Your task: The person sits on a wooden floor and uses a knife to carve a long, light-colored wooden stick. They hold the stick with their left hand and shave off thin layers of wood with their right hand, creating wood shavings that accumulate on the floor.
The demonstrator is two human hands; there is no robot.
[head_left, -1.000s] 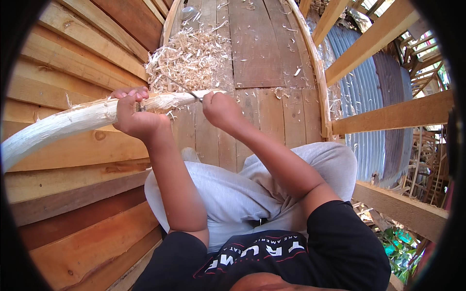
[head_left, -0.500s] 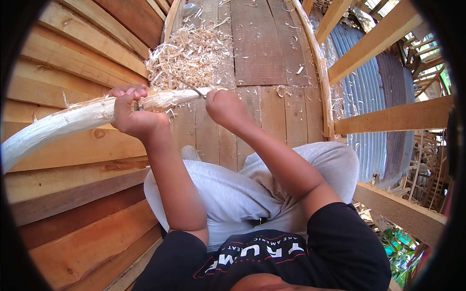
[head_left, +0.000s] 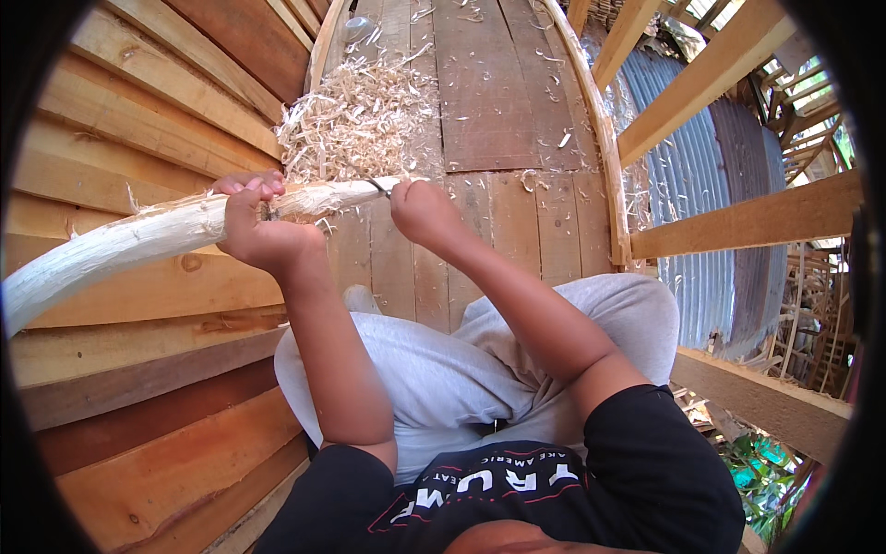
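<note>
I have the left hand (head_left: 266,231) clasped round the pole (head_left: 129,242), left, beside the plank wall (head_left: 101,138); the right hand (head_left: 423,214) clenches a knife (head_left: 379,188) at the pole's right end. Shavings (head_left: 365,115) heap on the far-left floor (head_left: 517,222).

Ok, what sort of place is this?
Probably a narrow wooden porch or walkway, open on one side: a plank floor, a board wall on the left, and open timber rails on the right with corrugated metal sheets beyond.
</note>
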